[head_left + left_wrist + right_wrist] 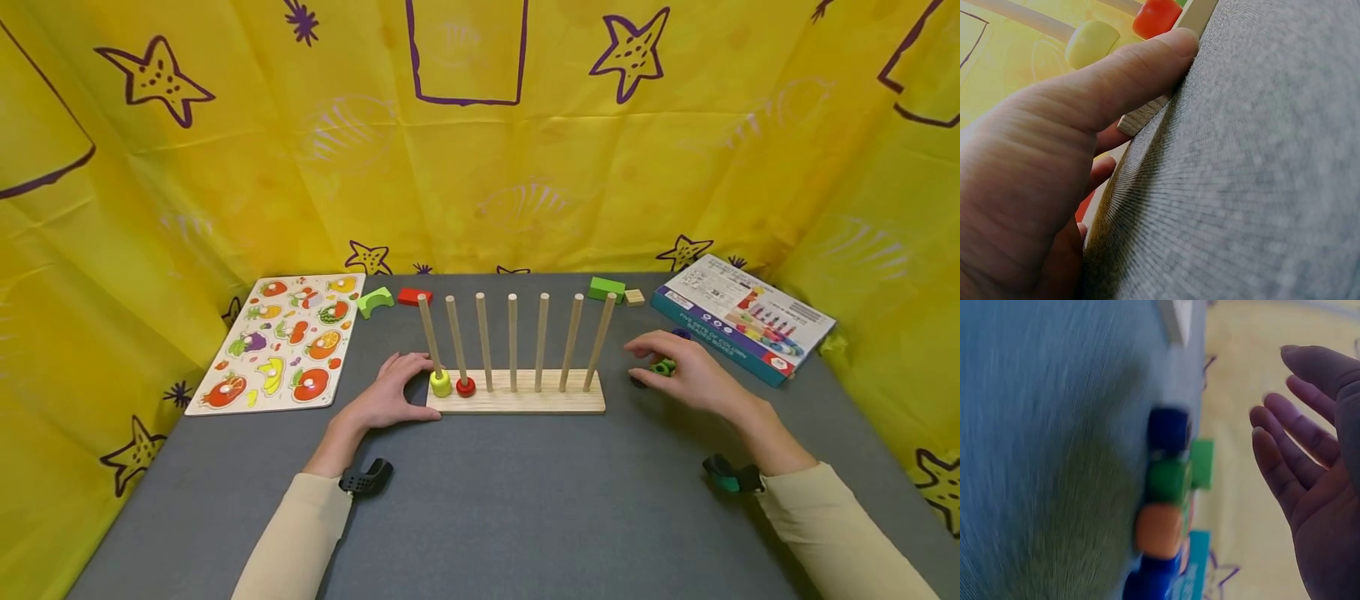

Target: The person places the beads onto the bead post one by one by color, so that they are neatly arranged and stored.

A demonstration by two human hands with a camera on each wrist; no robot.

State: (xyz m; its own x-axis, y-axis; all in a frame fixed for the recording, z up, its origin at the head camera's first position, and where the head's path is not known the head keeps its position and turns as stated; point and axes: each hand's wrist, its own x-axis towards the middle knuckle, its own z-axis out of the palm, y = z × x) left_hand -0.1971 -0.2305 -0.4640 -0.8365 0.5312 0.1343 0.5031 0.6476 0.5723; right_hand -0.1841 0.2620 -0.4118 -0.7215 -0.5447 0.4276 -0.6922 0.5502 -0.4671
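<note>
My left hand (386,396) grips the left end of a wooden peg stand (525,403), thumb along its front edge and fingers behind. Several upright pegs rise from the stand. Yellow beads (440,383) sit on the leftmost peg and a red bead (466,387) on the one beside it. Over on the right, my right hand (693,371) hovers above loose beads, its fingers apart and holding nothing. Partly hidden under it are green beads (663,367). The right wrist view shows a dark blue bead (1169,430), a green bead (1167,480) and an orange bead (1159,531) in a row.
A fruit puzzle board (285,342) lies at the left. Behind the stand are a light green arch block (375,301), a red block (415,297), a green block (606,288) and a small wooden block (634,297). At back right lies a toy box (742,317).
</note>
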